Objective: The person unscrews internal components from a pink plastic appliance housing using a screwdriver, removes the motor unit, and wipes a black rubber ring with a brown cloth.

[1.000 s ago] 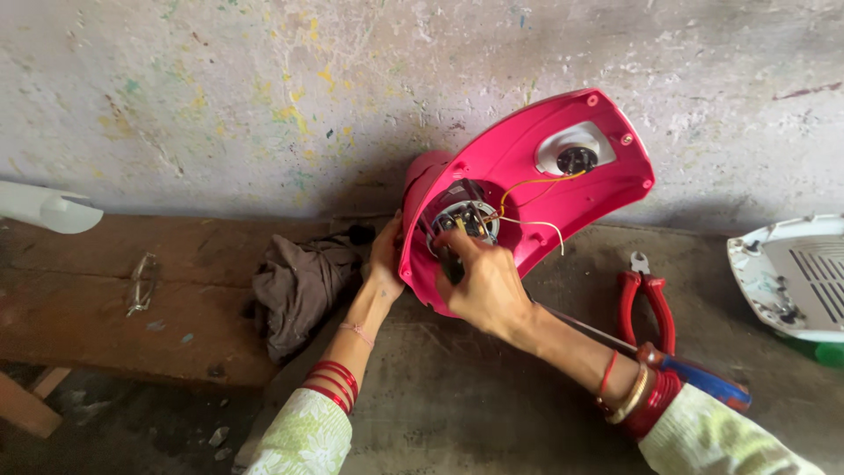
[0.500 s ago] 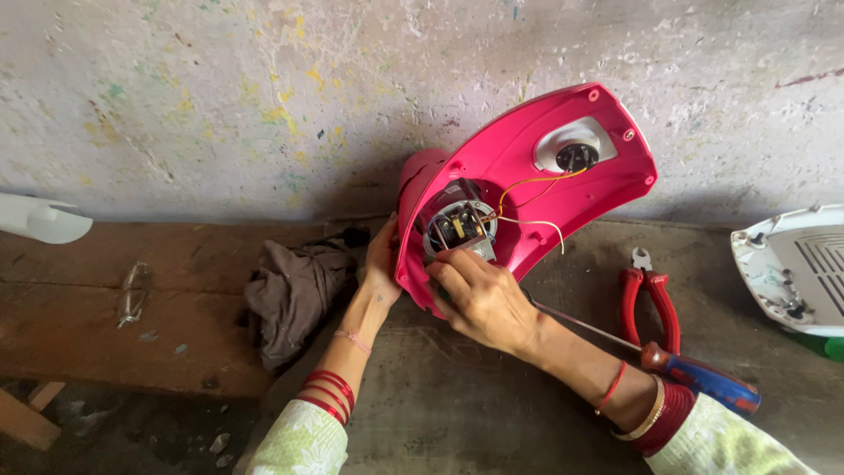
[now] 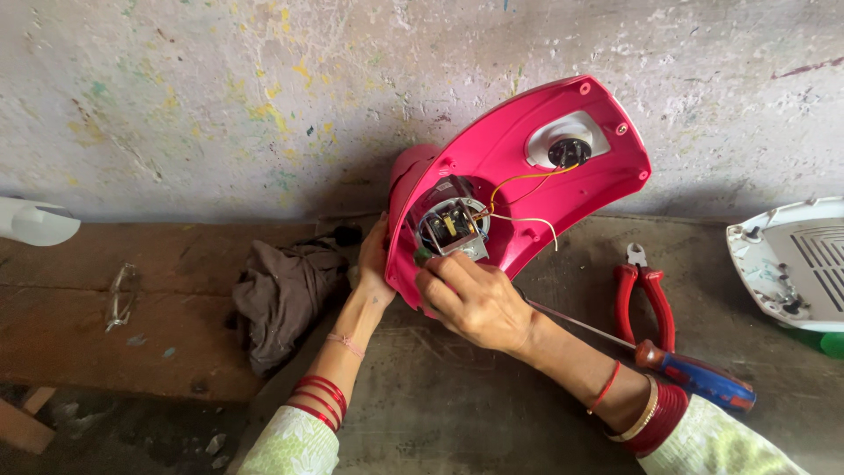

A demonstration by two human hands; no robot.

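A pink appliance housing (image 3: 536, 207) leans on its side against the wall, its open underside facing me. Inside it sit a metal motor (image 3: 453, 227) and thin yellow and white wires (image 3: 526, 179) that run to a round socket. My left hand (image 3: 374, 264) grips the housing's left edge from behind. My right hand (image 3: 475, 299) is at the lower rim of the motor opening, fingertips pinched on a small green part (image 3: 424, 256).
A blue-and-red screwdriver (image 3: 694, 374) lies under my right forearm, with red-handled pliers (image 3: 646, 295) beside it. A white vented cover (image 3: 791, 264) sits at the right edge. A brown cloth (image 3: 281, 295) lies on the wooden bench (image 3: 132, 352), and a white curved piece (image 3: 35, 222) at far left.
My right hand has slid down from over the motor to the opening's lower rim, uncovering the motor. The left hand keeps its hold on the housing.
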